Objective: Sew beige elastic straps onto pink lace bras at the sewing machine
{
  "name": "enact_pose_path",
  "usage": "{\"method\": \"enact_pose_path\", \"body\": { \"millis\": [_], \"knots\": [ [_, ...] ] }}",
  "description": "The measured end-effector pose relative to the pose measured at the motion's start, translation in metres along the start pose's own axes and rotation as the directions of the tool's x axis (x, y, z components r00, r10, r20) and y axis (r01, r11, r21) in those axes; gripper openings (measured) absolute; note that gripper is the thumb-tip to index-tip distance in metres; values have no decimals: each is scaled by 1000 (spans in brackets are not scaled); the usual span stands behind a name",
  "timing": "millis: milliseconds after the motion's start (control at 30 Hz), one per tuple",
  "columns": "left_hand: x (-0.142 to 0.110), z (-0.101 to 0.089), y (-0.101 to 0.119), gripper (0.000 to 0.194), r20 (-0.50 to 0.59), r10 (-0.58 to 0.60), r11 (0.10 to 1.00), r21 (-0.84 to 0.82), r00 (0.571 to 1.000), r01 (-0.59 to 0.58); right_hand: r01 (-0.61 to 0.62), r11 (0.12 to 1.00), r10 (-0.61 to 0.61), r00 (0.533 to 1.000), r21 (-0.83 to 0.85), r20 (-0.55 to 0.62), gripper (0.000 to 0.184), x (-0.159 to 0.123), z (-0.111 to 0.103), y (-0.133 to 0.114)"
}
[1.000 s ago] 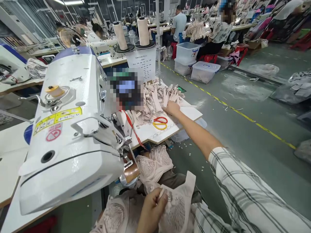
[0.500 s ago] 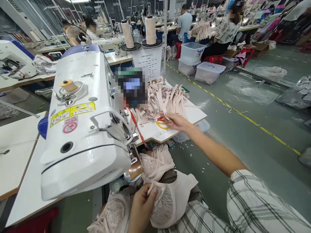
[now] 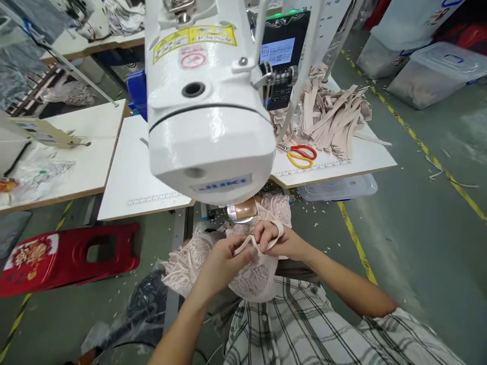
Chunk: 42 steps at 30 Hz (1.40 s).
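A beige lace bra (image 3: 254, 284) lies across my lap, just below the head of a white sewing machine (image 3: 213, 144). My left hand (image 3: 230, 259) pinches the bra's upper edge between thumb and fingers. Close beside it, my right hand (image 3: 279, 241) is closed on a beige fabric strap (image 3: 280, 230), whose loop curves up over the fingers. The two hands nearly touch; the exact meeting of strap and bra edge is partly hidden by the fingertips. More lace bra pieces (image 3: 190, 261) hang to the left.
On the white table's right side lies a heap of beige straps (image 3: 335, 119), with red-and-yellow scissors (image 3: 302, 154) in front. A control panel (image 3: 283, 56) stands behind the machine head. A red stool (image 3: 76, 253) is at left; plastic bins (image 3: 437, 73) stand on the floor at right.
My right hand has come from the strap heap to my left hand, bringing a strap. My left hand keeps its pinch on the bra. The view has tilted down.
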<state>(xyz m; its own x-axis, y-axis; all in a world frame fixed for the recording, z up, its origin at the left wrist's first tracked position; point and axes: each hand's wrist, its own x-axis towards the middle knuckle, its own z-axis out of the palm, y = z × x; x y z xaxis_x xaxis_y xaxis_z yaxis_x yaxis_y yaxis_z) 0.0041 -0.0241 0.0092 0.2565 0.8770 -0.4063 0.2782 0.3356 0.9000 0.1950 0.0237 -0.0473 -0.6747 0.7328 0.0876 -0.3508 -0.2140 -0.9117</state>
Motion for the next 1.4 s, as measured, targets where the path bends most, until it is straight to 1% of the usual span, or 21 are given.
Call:
{"method": "enact_pose_path", "body": {
  "millis": [100, 167, 233, 300, 367, 400, 467, 533, 600, 667, 733, 833, 933, 1000, 1067, 1167, 1233, 1267, 1333, 1367, 1400],
  "knots": [
    [0, 1, -6, 46, 56, -30, 999, -40, 998, 33, -70, 997, 73, 995, 42, -65, 19, -5, -1, 9],
    [-1, 2, -8, 47, 60, -16, 997, -74, 998, 21, -172, 972, 188, 978, 158, -90, 18, -9, -1, 14],
    [-3, 4, -9, 45, 26, 0, 995, -100, 1000, 3, -350, 880, 373, 928, 320, -9, 34, -14, -1, 18],
    [-4, 6, -9, 42, -28, 9, 996, -88, 1000, -12, -504, 761, 515, 852, 407, 93, 54, -17, 1, 20],
    [-4, 8, -10, 40, -58, 28, 998, -48, 998, -31, -559, 714, 583, 808, 421, 85, 57, -17, 4, 21],
    [-4, 9, -10, 39, -61, 37, 999, -28, 997, -39, -550, 722, 599, 801, 419, 19, 55, -15, 6, 20],
    [-3, 10, -10, 37, -65, 54, 999, 9, 996, -53, -476, 796, 572, 795, 375, -203, 49, -10, 5, 16],
    [-2, 10, -10, 38, -91, 70, 996, 59, 993, -64, -364, 888, 457, 777, 282, -433, 43, -3, -2, 7],
    [-2, 7, -9, 42, -135, 91, 990, 120, 987, -75, -309, 929, 371, 760, 205, -534, 43, 2, -11, -6],
    [-1, 5, -9, 44, -161, 113, 980, 182, 981, -83, -368, 915, 403, 795, 168, -454, 43, 6, -17, -20],
    [1, 4, -10, 43, -153, 126, 968, 237, 980, -87, -454, 888, 457, 847, 75, -271, 42, 8, -16, -31],
    [3, 4, -13, 43, -113, 113, 957, 279, 987, -78, -436, 894, 432, 900, -105, -60, 34, 11, -3, -39],
    [4, 4, -12, 42, -97, 124, 957, 275, 987, -94, -320, 912, 317, 947, -256, -52, 26, 13, 10, -40],
    [3, 4, -10, 38, -107, 207, 950, 260, 972, -174, -250, 920, 236, 968, -302, -82, 21, 12, 15, -40],
    [2, 9, -10, 27, -148, 309, 932, 241, 940, -269, -209, 937, 185, 976, -280, -110, 19, 12, 15, -41],
    [1, 25, -17, 16, -307, 402, 909, 246, 863, -337, -209, 958, 180, 972, -199, -153, 22, 16, 11, -44],
    [2, 33, -23, 13, -416, 485, 871, 306, 770, -384, -267, 952, 246, 958, -147, -146, 30, 21, 4, -49],
    [3, 34, -25, 13, -423, 554, 828, 367, 717, -424, -311, 941, 294, 947, -136, -133, 35, 25, -1, -53],
    [6, 29, -23, 25, -320, 714, 680, 526, 622, -510, -383, 912, 370, 923, -146, -110, 43, 33, -11, -62],
    [8, 23, -20, 30, -240, 769, 599, 596, 593, -536, -397, 902, 383, 917, -167, -110, 45, 37, -17, -67],
    [10, 16, -15, 31, -172, 793, 538, 650, 585, -538, -397, 896, 379, 917, -200, -123, 43, 42, -22, -72]
  ]
}}
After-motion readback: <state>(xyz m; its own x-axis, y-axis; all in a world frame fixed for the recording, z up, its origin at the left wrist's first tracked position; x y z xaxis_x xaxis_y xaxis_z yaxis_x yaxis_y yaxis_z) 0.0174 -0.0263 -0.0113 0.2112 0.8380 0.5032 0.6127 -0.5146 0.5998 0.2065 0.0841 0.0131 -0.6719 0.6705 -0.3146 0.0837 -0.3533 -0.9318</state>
